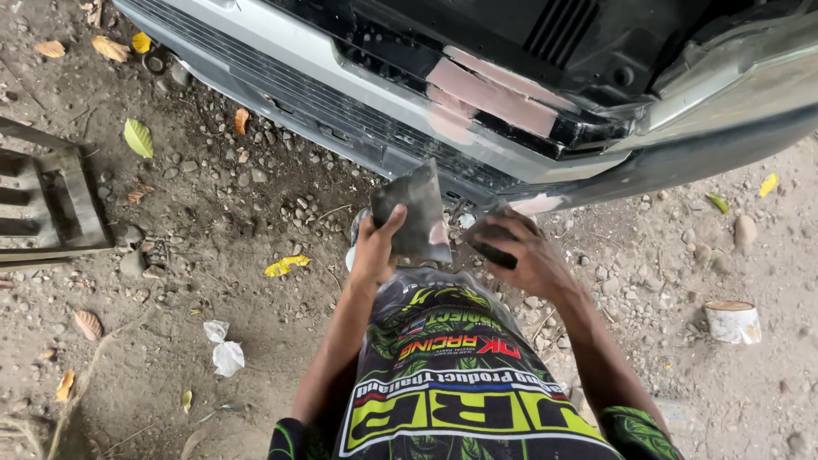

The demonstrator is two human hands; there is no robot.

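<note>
A car bumper (358, 77) with pink filler patches (490, 94) spans the top, above gravelly dirt strewn with dry leaves (138, 136), a slatted metal frame (51, 200) at left and a small cut log (733, 321) at right. The left hand (375, 247) grips a grey mixing board (413, 209) smeared with pink filler, held just below the bumper. Beside it, the right hand (524, 251) closes round a dark spreader (492, 247).

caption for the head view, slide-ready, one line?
Person crouched on gravel before a car bumper patched with pink filler, left hand holding a flat grey board, right hand gripping a dark spreader.
</note>
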